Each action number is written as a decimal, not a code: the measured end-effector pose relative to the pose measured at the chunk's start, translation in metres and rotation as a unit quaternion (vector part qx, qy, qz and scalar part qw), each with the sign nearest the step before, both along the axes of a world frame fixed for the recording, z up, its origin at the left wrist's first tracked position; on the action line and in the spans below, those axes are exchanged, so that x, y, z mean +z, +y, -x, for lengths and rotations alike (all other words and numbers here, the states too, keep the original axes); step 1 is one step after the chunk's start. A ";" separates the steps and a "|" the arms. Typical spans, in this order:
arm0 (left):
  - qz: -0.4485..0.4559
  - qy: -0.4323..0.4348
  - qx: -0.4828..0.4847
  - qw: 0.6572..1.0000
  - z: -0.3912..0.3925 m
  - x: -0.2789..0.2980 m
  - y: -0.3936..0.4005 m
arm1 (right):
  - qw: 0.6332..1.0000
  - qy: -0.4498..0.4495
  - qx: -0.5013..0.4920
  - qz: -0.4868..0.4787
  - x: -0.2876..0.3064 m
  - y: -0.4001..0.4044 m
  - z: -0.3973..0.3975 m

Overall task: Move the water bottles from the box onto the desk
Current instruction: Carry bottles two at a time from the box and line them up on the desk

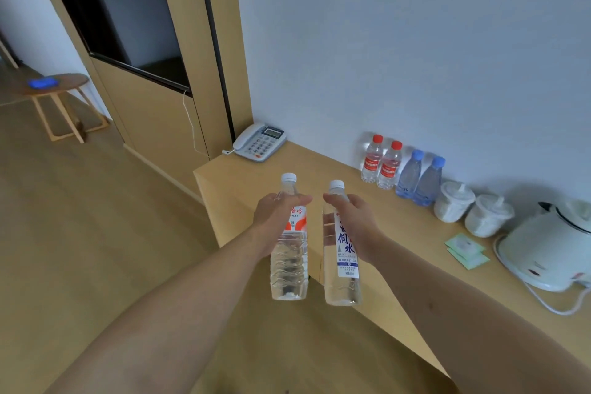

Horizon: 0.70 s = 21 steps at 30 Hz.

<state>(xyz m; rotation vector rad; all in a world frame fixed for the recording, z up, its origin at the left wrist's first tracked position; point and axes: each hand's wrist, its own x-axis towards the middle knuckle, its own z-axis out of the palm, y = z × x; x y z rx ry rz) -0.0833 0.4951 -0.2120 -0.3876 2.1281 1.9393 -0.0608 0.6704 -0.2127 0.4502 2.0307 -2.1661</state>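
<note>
Left hand (275, 217) clamps a clear plastic bottle with a red-and-white label (289, 253); right hand (355, 221) clamps a clear plastic bottle with a blue-and-white label (342, 265). Both bottles hang upright at frame centre, apparently above the light wooden desk's (319, 166) near edge. Four small capped bottles (403, 169) stand at right against the wall.

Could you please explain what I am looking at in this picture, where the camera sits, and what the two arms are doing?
There is no machine here: a person wears one wide-angle camera on the head, looking forward and down, so the two bare arms are their own. The left hand grips a clear bottle with a red label; the right hand grips a clear bottle with a blue-lettered label. Both are held upright in the air near the desk. On the desk stand a telephone, two red-capped bottles, two blue-capped bottles, two white cups, green sachets and a white kettle.
</note>
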 end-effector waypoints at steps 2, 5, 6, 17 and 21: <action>-0.007 -0.006 -0.010 1.000 0.037 -0.009 -0.005 | 1.000 0.002 -0.009 0.002 -0.007 -0.007 0.030; 0.000 0.002 -0.045 0.999 0.097 -0.017 -0.012 | 0.999 0.004 -0.042 -0.001 -0.017 -0.016 0.077; 0.003 0.006 -0.059 0.998 0.117 -0.017 -0.014 | 0.998 0.004 -0.055 0.000 -0.019 -0.019 0.092; 0.032 0.019 -0.294 0.955 0.294 0.002 -0.019 | 0.965 0.007 -0.247 -0.084 -0.010 -0.043 0.213; 0.036 0.025 -0.324 0.945 0.323 -0.010 -0.006 | 0.957 -0.006 -0.270 -0.110 -0.019 -0.037 0.230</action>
